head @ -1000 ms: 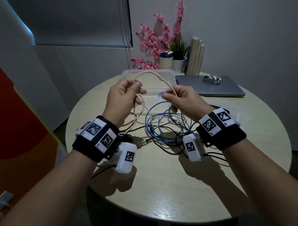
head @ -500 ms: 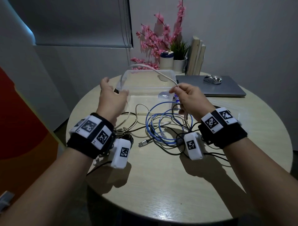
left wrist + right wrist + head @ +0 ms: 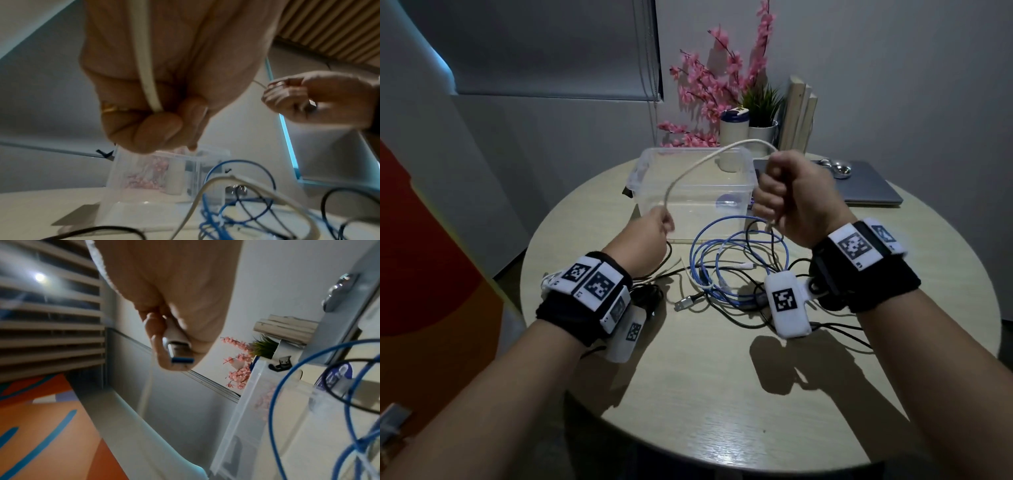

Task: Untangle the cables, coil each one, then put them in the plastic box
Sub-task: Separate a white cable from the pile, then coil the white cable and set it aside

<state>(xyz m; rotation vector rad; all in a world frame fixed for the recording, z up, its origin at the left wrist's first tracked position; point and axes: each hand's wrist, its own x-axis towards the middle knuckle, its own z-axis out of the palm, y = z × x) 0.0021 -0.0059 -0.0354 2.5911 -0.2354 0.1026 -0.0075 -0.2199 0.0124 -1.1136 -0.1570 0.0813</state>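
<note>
A white cable (image 3: pixel 698 164) arcs in the air between my two hands, above the clear plastic box (image 3: pixel 643 164). My left hand (image 3: pixel 650 233) pinches the cable low, in front of the box; in the left wrist view the white cable (image 3: pixel 144 61) runs down my palm into curled fingers (image 3: pixel 158 128). My right hand (image 3: pixel 787 198) is a fist around the other end; its USB plug (image 3: pixel 179 352) sticks out below the fingers. A tangle of blue cable (image 3: pixel 709 270) and black cable (image 3: pixel 753 318) lies on the round table (image 3: pixel 722 394) under my hands.
A closed grey laptop (image 3: pixel 869 192) with a shiny mouse (image 3: pixel 839 168) on it lies at the back right. Pink flowers (image 3: pixel 702 85), a white jar (image 3: pixel 734 130), a potted plant (image 3: pixel 762 116) and pale books (image 3: pixel 799 113) stand behind the box. A loose metal USB plug (image 3: pixel 685 303) lies near the tangle.
My left hand dropped from beside the box's left edge down to the cable in front of the box. My right hand rose and turned into a fist, lifting the white cable's end.
</note>
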